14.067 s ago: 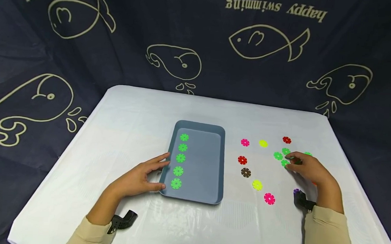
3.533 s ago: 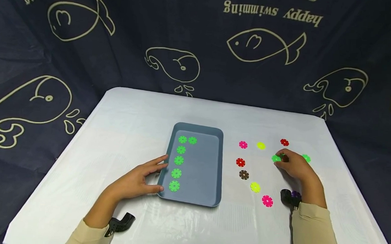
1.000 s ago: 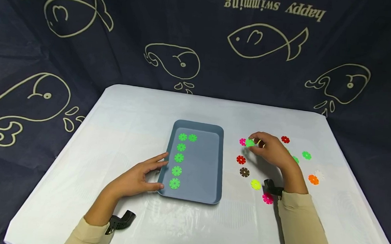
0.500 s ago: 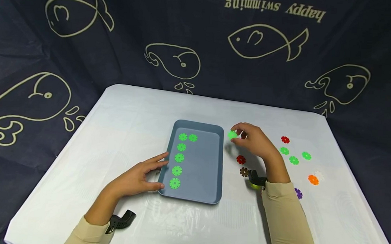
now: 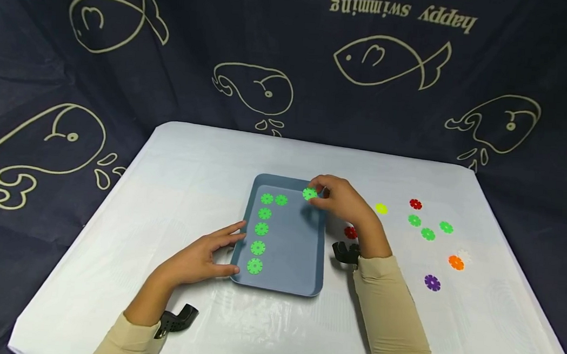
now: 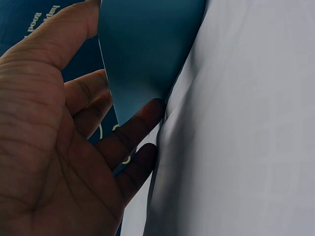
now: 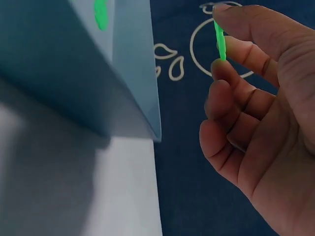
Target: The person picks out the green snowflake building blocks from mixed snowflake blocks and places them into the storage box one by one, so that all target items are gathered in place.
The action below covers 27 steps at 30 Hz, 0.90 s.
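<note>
My right hand (image 5: 342,201) pinches a green notched plastic disc (image 5: 309,194) between thumb and fingertips, above the far right corner of the grey-blue tray (image 5: 289,285). The right wrist view shows that disc (image 7: 220,42) edge-on, apart from the tray's wall (image 7: 133,73). Inside the tray, several green discs (image 5: 261,228) form a column along the left side, and one more green disc (image 5: 281,199) lies beside the column's far end. My left hand (image 5: 200,258) rests against the tray's left edge, fingers spread and fairly straight; in the left wrist view its fingertips touch the tray's side (image 6: 147,49).
Right of the tray, loose discs lie on the white table (image 5: 264,333): several green ones (image 5: 428,234), reds (image 5: 415,204), a yellow (image 5: 381,208), an orange (image 5: 456,263), a white and a purple (image 5: 432,282). My right arm hides others. A dark printed cloth (image 5: 291,47) hangs behind.
Since 14 seconds ago a second green disc has come to lie at the column's far end. My right hand has carried another green disc leftward from the loose group to over the tray. My left hand stays.
</note>
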Tool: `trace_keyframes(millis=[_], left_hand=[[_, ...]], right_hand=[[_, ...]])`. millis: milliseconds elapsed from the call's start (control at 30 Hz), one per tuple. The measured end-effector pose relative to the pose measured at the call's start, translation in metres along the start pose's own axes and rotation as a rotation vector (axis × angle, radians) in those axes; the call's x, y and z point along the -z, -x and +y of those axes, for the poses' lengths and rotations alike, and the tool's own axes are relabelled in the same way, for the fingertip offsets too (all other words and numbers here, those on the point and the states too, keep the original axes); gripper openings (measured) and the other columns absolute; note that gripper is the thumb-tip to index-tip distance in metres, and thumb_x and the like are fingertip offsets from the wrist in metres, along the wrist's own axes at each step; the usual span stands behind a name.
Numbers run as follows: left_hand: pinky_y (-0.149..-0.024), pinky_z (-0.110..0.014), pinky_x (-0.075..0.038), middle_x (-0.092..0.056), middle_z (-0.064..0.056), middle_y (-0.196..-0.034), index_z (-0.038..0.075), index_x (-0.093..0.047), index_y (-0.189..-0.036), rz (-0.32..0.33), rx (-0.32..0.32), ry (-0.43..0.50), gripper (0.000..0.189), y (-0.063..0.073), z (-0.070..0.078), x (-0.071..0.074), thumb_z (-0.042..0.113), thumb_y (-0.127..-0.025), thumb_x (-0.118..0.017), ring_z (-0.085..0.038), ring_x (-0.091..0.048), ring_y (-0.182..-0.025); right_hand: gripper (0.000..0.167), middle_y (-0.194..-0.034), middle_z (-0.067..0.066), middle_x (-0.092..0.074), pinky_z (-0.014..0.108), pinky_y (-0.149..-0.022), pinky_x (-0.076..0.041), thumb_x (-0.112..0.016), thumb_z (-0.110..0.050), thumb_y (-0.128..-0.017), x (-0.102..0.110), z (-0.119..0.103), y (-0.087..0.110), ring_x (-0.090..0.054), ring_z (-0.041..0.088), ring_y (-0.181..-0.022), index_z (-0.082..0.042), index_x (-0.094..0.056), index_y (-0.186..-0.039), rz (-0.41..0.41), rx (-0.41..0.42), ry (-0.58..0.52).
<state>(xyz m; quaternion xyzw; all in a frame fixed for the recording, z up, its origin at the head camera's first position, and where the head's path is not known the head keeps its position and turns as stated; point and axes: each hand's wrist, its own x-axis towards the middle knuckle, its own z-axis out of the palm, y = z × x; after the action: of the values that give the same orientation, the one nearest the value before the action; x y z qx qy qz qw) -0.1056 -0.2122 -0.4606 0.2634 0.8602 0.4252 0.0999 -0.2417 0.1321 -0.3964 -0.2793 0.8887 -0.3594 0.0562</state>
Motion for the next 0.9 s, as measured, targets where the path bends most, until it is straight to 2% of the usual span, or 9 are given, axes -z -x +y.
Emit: trace_keyframes(millis=[600, 900], left_hand=[[-0.111, -0.05, -0.033, -0.028, 0.008, -0.161, 0.009, -0.05, -0.147, 0.023, -0.021, -0.03, 0.076, 0.0, -0.001, -0.001, 0.042, -0.085, -0.079, -0.023, -0.028, -0.146], [-0.112, -0.049, -0.032, -0.03, 0.004, -0.161, 0.008, -0.05, -0.146, 0.02, -0.02, -0.017, 0.076, -0.002, -0.003, -0.001, 0.041, -0.084, -0.08, -0.022, -0.028, -0.146]], right_hand=[[0.026, -0.097, 0.005, -0.061, 0.036, -0.07, -0.047, -0.075, -0.016, -0.089, -0.022, -0.017, -0.019, -0.055, 0.021, -0.082, -0.012, -0.068, -0.113, -0.028, 0.01, -0.016], [0.027, -0.097, 0.005, -0.061, 0.034, -0.066, -0.048, -0.075, -0.015, -0.089, -0.039, -0.013, -0.025, -0.055, 0.02, -0.079, -0.011, -0.067, -0.115, -0.053, -0.004, -0.029]])
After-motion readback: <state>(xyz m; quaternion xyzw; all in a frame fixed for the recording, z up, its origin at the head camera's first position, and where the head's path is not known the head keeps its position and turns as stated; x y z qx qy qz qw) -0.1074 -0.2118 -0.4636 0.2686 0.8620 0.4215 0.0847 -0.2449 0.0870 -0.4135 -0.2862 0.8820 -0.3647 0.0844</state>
